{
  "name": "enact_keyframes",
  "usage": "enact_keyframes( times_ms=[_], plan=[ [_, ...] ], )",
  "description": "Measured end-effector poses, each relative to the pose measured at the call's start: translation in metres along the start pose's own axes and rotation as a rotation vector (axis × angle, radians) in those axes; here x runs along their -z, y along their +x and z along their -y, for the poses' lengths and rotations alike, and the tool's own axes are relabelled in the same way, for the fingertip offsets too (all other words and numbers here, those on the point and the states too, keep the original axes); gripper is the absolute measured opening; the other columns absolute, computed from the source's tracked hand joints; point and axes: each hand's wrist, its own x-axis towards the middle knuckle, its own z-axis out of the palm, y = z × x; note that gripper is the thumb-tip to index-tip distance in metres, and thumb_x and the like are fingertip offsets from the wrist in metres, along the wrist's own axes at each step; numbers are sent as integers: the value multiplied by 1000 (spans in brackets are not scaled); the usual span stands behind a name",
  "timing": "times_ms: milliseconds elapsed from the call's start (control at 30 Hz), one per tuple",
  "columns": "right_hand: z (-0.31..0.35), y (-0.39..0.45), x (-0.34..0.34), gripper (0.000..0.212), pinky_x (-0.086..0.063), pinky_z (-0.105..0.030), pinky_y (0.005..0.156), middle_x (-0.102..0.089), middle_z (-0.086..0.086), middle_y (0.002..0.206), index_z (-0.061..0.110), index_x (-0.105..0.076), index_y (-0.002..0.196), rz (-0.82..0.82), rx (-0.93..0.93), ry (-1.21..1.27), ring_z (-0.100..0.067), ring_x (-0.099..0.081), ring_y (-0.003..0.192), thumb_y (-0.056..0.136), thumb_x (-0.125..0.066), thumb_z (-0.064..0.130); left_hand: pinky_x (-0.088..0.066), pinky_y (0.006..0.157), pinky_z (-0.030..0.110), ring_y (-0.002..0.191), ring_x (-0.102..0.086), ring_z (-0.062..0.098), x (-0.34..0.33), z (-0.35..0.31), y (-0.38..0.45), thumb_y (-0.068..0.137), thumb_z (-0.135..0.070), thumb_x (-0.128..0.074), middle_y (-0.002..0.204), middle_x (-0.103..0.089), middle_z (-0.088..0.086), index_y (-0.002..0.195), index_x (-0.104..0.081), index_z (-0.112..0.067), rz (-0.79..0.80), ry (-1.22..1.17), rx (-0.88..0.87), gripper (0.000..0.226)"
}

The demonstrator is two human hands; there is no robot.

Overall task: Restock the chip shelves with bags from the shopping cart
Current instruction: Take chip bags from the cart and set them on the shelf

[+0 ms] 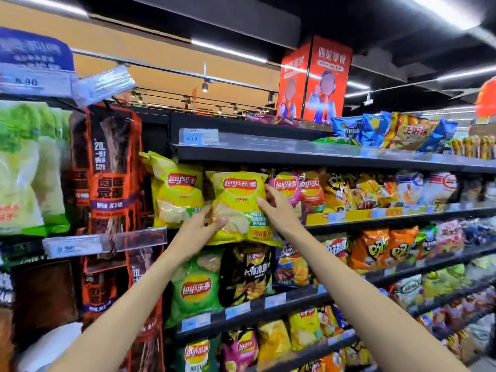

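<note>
Crowded dark metal snack shelves (316, 154) loom beyond both hands' fingers (214, 214), which clasp a glossy yellow crinkly chip bag (240, 208) that could slip off, unseated.

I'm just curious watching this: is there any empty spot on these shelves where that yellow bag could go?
The top black shelf looks bare from its price tag to the blue snack bags. The row below is crowded: the held yellow chip bag, gripped by left hand and right hand, squeezes between another yellow bag and pink bags.
</note>
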Motion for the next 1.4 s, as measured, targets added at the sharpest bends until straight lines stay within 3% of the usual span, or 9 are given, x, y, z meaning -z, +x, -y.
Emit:
enact_keyframes(
  times_ms=[100,233,400,533,700,900,1000,1100,1400],
  plan=[
    [0,22,-5,61,-42,-26,98,-45,9,131,15,-29,153,85,25,62,-9,-48,118,100,-56,28,-32,92,22,129,-48,23,5,2,27,96,-39,-57,139,-53,7,151,-33,-12,-66,23,65,66],
    [-13,44,-5,70,-49,-14,80,-44,23,124,27,-23,152,239,84,156,8,-54,104,96,-64,27,-38,98,31,125,-53,26,12,7,50,95,-41,-59,138,-56,11,149,-37,-12,-116,69,119,65],
    [-26,73,-12,95,-41,-30,109,-35,11,144,30,-12,156,452,186,124,-11,-40,134,86,-76,23,-40,109,45,123,-55,25,24,27,72,83,-65,-62,135,-58,3,146,-42,-21,-203,58,127,79],
    [-35,94,-24,106,-36,-26,109,-32,2,154,27,-5,158,552,223,-3,-13,-40,133,82,-80,22,-37,113,45,128,-51,21,28,36,79,73,-72,-62,139,-54,2,149,-38,-20,-231,97,163,94],
    [-51,115,-33,83,-44,-39,104,-46,-10,136,16,-24,146,438,317,-68,-22,-51,120,82,-77,11,-34,107,31,130,-45,19,8,21,93,97,-39,-57,137,-48,-1,149,-33,-11,-225,249,192,64],
    [-68,131,-41,79,-42,-39,96,-37,-5,117,31,-16,145,411,370,-186,-30,-47,116,88,-62,2,-35,99,34,134,-42,32,-13,16,120,100,-36,-53,147,-45,16,146,-33,-6,-233,360,268,58],
    [-75,137,-51,67,-39,-40,90,-38,-12,114,21,-24,141,348,429,-327,-38,-46,113,86,-51,-7,-37,79,32,119,-53,35,-22,12,130,100,-34,-53,128,-56,19,131,-39,-4,-185,467,299,45],
    [-77,141,-53,60,-41,-45,86,-44,-21,118,13,-31,139,280,469,-476,-42,-48,110,87,-52,-9,-38,84,37,117,-53,37,-26,13,135,98,-38,-56,123,-56,20,134,-38,-2,-174,620,295,54],
    [-81,129,-62,99,-49,-40,85,-34,-18,137,32,-14,149,169,523,-614,-36,-43,121,78,-70,-8,-45,86,44,114,-57,37,-34,19,127,90,-49,-63,124,-58,17,133,-38,-7,-209,1007,326,65]
  ],
)
